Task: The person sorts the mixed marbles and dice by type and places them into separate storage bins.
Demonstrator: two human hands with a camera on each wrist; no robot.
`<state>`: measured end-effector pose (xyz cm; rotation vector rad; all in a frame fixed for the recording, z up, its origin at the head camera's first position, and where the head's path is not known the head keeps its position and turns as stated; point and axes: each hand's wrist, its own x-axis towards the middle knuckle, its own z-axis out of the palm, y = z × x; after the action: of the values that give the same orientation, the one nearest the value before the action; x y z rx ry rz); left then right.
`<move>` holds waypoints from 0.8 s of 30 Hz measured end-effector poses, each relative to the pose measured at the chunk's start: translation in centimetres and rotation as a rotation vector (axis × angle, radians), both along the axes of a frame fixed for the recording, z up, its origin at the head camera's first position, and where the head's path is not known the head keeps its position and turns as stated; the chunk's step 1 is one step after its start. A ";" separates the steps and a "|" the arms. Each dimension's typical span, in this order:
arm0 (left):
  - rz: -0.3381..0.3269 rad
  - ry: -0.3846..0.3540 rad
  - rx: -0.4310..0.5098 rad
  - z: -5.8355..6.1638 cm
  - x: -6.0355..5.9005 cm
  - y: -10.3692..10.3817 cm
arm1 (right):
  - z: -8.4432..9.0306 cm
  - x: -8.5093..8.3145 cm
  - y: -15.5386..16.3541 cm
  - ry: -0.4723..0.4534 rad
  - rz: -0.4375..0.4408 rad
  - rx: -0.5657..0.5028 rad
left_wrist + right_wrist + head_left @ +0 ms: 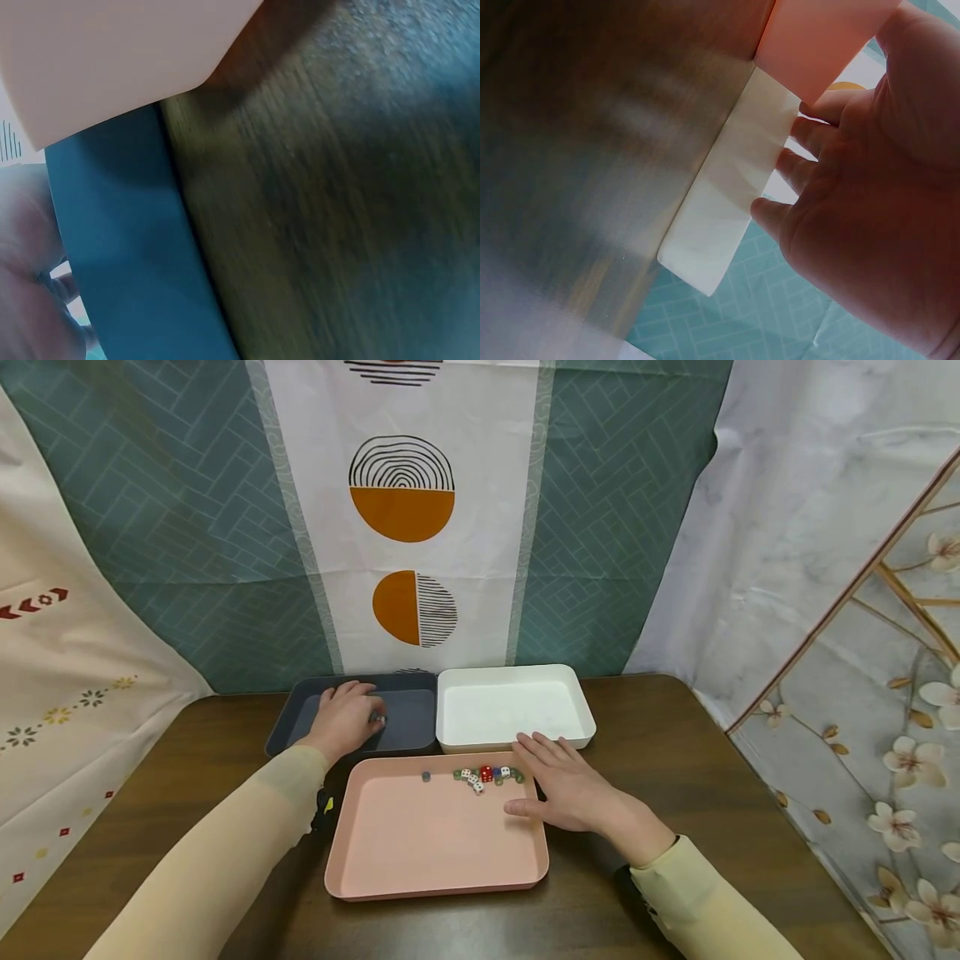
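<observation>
My left hand (351, 718) reaches into the dark grey tray (408, 739) at the back left, fingers curled, with a small pale die (379, 719) at their tips. In the left wrist view only that tray's wall (127, 247) and a blurred bit of the hand (22, 255) show. My right hand (567, 785) lies flat with spread fingers on the right rim of the pink tray (420, 852). A row of several dice (487, 774), white, red, green and blue, lies along the pink tray's far edge, just left of the right fingertips. One dark die (425, 776) sits apart.
A white tray (517, 706) with nothing visible in it stands behind the pink one, next to the grey tray; its wall (735, 195) shows in the right wrist view. All three rest on a brown wooden table (675, 752). Patterned cloths (405, 527) hang behind.
</observation>
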<state>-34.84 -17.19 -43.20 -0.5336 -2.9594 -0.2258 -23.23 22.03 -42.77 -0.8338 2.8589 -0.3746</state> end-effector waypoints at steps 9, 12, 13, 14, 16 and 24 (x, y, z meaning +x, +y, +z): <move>0.008 -0.005 -0.008 0.4 0.0 0.3 | 0.0 0.0 0.0 0.003 -0.005 0.006; 0.009 -0.002 -0.009 0.9 0.1 0.3 | 0.1 -0.1 -0.1 0.003 -0.005 0.008; 0.007 0.001 -0.010 1.1 0.2 0.3 | 0.1 -0.1 0.0 0.003 -0.006 0.010; 0.003 0.005 -0.010 1.2 0.3 0.4 | 0.0 -0.1 0.0 0.004 -0.006 0.012; -0.007 0.013 -0.009 1.4 0.4 0.4 | 0.0 -0.1 0.0 0.002 -0.005 0.016; -0.059 0.085 -0.002 2.7 1.8 1.3 | 0.1 -0.1 0.0 -0.003 -0.006 0.012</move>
<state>-33.08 -15.86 -40.49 -0.6163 -2.8647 -0.2003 -23.35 22.01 -42.70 -0.8213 2.8584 -0.3582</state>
